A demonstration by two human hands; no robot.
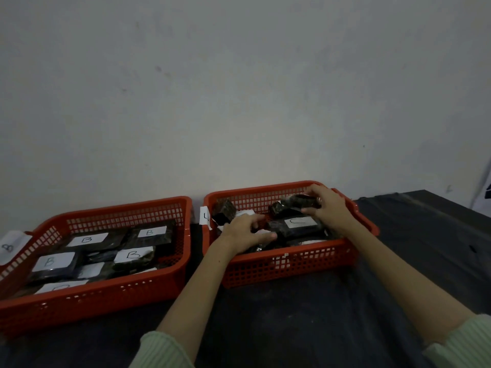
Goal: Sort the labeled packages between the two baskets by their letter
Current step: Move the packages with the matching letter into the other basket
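One view only, head-worn, set above and behind the near edge of the table [398, 274]. Faces forward and only slightly down, so that the wall [239, 88] fills the upper half and more. Wide-angle, with edges bowed. Close in: both forearms reach out from the bottom corners. Left basket [93, 296] cut by the left edge; right basket [287, 266] just right of centre, farther off, whole in frame.

Red perforated plastic baskets [287, 264], glossy packages [297, 227]
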